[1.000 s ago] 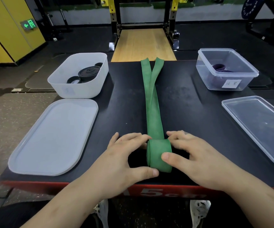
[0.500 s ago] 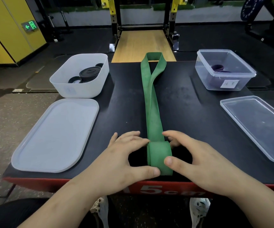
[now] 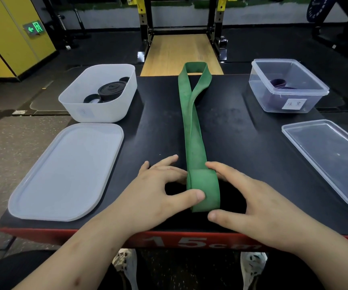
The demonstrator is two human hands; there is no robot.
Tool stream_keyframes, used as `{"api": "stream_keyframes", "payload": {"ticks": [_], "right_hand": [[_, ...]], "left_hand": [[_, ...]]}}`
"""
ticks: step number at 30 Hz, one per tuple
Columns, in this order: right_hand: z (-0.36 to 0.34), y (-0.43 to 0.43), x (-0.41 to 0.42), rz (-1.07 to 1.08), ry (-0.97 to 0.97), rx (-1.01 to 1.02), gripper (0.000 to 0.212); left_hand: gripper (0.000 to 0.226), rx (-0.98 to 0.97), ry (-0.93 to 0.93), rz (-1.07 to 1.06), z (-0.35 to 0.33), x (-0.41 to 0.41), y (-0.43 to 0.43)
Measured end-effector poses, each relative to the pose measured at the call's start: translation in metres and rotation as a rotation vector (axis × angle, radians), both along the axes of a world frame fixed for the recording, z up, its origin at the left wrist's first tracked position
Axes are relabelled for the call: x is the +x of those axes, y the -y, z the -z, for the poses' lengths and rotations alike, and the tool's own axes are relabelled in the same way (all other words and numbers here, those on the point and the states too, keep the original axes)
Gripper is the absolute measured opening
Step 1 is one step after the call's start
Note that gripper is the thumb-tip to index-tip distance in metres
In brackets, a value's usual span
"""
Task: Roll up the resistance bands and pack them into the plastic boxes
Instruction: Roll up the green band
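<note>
A green resistance band (image 3: 192, 114) lies lengthwise down the middle of the black table (image 3: 242, 139), its far loop end at the table's back edge. Its near end is wound into a thick roll (image 3: 204, 189). My left hand (image 3: 158, 193) grips the roll from the left, thumb on its front face and fingers behind. My right hand (image 3: 252, 204) grips it from the right, thumb at its lower front edge. A white box (image 3: 79, 109) at the back left holds black rolled bands (image 3: 110, 92). A clear box (image 3: 290, 101) at the back right holds a purple band (image 3: 278, 83).
The white box's lid (image 3: 64, 174) lies flat at the left, its edge over the table's side. The clear lid (image 3: 327, 158) lies at the right edge. The table's red front edge (image 3: 189, 241) is just below my hands. Gym racks and a wooden platform stand beyond.
The roll has grown a little as my hands turned it, and the band's far loop end has slid towards me up onto the table's back edge.
</note>
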State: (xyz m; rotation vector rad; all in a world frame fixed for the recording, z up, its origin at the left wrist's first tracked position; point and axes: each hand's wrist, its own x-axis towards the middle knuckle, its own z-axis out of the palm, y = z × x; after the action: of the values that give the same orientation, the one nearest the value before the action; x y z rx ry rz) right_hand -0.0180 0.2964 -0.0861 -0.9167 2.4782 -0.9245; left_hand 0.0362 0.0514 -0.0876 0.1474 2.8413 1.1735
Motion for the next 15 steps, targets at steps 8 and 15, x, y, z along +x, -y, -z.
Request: {"api": "stream_keyframes", "payload": {"ticks": [8, 15], "right_hand": [[-0.001, 0.004, -0.009, 0.031, -0.014, -0.029, 0.082], [0.003, 0.014, -0.025, 0.073, -0.035, -0.029, 0.078]], "left_hand": [[0.063, 0.048, -0.042, -0.131, 0.005, 0.001, -0.002], [0.069, 0.029, -0.067, -0.090, 0.007, 0.005, -0.003]]}}
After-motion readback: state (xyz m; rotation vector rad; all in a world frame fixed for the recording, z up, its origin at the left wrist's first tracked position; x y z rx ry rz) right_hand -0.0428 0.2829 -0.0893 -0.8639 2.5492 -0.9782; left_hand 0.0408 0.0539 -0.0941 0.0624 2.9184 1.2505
